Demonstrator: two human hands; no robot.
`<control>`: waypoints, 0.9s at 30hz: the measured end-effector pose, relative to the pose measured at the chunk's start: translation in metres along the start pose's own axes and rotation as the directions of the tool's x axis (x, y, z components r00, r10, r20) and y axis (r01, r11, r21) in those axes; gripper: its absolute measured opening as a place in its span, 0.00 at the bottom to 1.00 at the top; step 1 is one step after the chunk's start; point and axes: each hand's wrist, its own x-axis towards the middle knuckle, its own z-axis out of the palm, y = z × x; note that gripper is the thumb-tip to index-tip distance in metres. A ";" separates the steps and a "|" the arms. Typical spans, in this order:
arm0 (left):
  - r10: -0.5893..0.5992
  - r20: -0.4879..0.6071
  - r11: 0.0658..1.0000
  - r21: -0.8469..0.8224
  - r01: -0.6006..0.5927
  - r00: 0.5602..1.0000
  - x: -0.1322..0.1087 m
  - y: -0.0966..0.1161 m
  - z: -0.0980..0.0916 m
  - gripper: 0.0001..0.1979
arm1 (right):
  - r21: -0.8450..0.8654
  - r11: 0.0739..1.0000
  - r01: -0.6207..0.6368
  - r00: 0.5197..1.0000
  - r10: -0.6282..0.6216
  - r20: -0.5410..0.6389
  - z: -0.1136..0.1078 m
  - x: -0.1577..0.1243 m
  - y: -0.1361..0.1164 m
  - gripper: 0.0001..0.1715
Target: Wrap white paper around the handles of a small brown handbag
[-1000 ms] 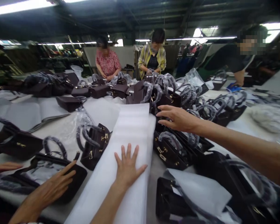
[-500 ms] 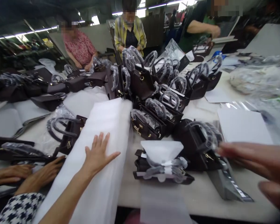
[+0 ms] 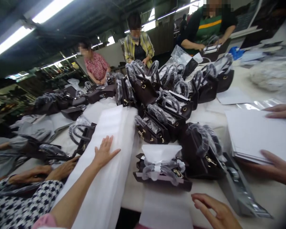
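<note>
White foam sheeting [image 3: 114, 133] is lying in a long strip from the near edge of the tabletop [image 3: 212, 194] towards its middle. The person's left hand [image 3: 104, 155] is pressing flat on the strip with fingers spread and gripping nothing, so the foam is lying directly under the palm.

The right hand [image 3: 215, 211] is hovering at the near edge with its fingers loosely apart and slightly curled, and it is holding nothing. A dark handbag [image 3: 162, 176] is lying on its side just beyond this hand, nearer the middle of the tabletop, with white paper [image 3: 160, 152] sticking out of its top. A pale sheet [image 3: 165, 210] is lying at the near edge just to the left of the right hand, apart from it.

More dark handbags [image 3: 162, 117] with wrapped handles are standing crowded beyond the lying bag. At the right edge, a co-worker's hand [image 3: 276, 167] is touching a stack of white sheets [image 3: 255, 133]. At the left edge, another co-worker's hands [image 3: 62, 170] are resting on a flat bag.
</note>
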 end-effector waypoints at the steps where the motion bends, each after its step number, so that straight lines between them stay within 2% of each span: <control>1: 0.002 0.002 1.000 -0.009 -0.002 1.000 0.005 -0.002 0.003 0.34 | 0.019 0.999 -0.025 1.000 0.026 -0.011 0.004 0.000 -0.001 0.18; 6: 0.007 -0.057 0.997 -0.082 -0.012 0.998 0.022 -0.011 0.013 0.32 | 0.020 0.994 -0.109 0.979 0.111 -0.170 0.019 0.003 0.016 0.21; 9: 0.006 -0.196 0.993 -0.117 -0.030 0.981 0.019 -0.008 0.006 0.32 | -0.005 0.992 -0.124 0.967 0.119 -0.227 0.023 0.005 0.034 0.21; 11: 0.060 -0.312 0.983 -0.144 -0.110 0.948 0.008 0.002 -0.006 0.32 | -0.005 0.994 -0.106 0.961 0.101 -0.257 0.023 0.011 0.043 0.21; 13: 0.156 -0.372 0.948 -0.205 -0.245 0.915 -0.011 0.019 -0.021 0.33 | -0.016 0.997 -0.074 0.960 0.067 -0.271 0.022 0.021 0.050 0.21; 15: 0.237 -0.341 0.886 -0.307 -0.346 0.910 -0.036 0.041 -0.032 0.35 | -0.043 0.997 -0.059 0.958 0.045 -0.282 0.020 0.035 0.058 0.21; 16: 0.269 -0.290 0.862 -0.354 -0.364 0.919 -0.049 0.053 -0.034 0.35 | -0.058 0.996 -0.061 0.957 0.042 -0.287 0.018 0.042 0.062 0.21; 18: 0.260 -0.172 0.847 -0.432 -0.310 0.950 -0.074 0.076 -0.029 0.37 | -0.075 0.994 -0.082 0.952 0.056 -0.301 0.015 0.056 0.072 0.22; 20: 0.217 -0.075 0.840 -0.493 -0.226 0.973 -0.093 0.094 -0.014 0.38 | -0.081 0.992 -0.099 0.950 0.070 -0.305 0.013 0.068 0.079 0.23; 22: 0.152 -0.029 0.822 -0.551 -0.143 0.988 -0.104 0.109 0.005 0.39 | -0.099 0.989 -0.113 0.944 0.076 -0.322 0.013 0.078 0.082 0.22; 27: 0.048 0.026 0.731 -0.682 -0.018 0.999 -0.103 0.135 0.037 0.37 | -0.178 0.973 -0.149 0.930 0.076 -0.359 0.010 0.101 0.078 0.20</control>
